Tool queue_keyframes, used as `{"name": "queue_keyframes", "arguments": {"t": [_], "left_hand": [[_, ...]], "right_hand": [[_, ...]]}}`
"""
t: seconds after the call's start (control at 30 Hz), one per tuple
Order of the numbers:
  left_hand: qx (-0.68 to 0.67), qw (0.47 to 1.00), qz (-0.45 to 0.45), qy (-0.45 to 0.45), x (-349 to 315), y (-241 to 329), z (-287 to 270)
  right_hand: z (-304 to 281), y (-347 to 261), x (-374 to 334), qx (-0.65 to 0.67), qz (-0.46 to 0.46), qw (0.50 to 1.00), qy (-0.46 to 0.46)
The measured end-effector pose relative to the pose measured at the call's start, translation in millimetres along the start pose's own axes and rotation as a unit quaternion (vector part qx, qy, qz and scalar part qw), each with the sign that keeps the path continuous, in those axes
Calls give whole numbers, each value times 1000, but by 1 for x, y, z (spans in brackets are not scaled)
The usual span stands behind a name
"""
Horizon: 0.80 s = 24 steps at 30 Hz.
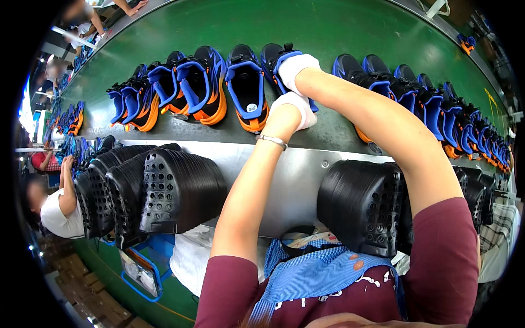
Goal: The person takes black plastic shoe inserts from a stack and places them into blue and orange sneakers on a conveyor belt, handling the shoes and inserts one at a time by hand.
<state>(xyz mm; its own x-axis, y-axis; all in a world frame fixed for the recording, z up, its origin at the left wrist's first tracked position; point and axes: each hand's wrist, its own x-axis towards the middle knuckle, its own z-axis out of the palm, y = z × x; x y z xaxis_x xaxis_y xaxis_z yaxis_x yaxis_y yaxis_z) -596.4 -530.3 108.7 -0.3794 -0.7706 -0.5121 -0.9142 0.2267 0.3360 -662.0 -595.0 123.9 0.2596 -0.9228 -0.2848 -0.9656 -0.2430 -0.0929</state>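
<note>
Blue apron close; near counter's front edge, black-blue shoe beneath right hand, beyond left hand (for both, cannot tell if pinching).

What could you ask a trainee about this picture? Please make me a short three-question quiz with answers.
1. True or false: the left hand and right hand both wear white gloves.

2. Which wrist carries the bracelet?
A) left
B) right
C) neither

3. Which stand nearer the person's body: the shoes or the black stacks with round holes in their ends?

Key:
1. True.
2. A.
3. The black stacks.
</note>
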Motion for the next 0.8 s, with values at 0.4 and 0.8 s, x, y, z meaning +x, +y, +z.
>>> {"name": "queue_keyframes", "arguments": {"t": [0.4, 0.8], "left_hand": [[-63, 997, -39, -24, -19, 3, -12], [-49, 991, -105, -68, -48, 29, -7]], "right_hand": [[-96, 35, -172, -42, -163, 984, -51], [-92, 67, -406, -16, -237, 969, 71]]}}
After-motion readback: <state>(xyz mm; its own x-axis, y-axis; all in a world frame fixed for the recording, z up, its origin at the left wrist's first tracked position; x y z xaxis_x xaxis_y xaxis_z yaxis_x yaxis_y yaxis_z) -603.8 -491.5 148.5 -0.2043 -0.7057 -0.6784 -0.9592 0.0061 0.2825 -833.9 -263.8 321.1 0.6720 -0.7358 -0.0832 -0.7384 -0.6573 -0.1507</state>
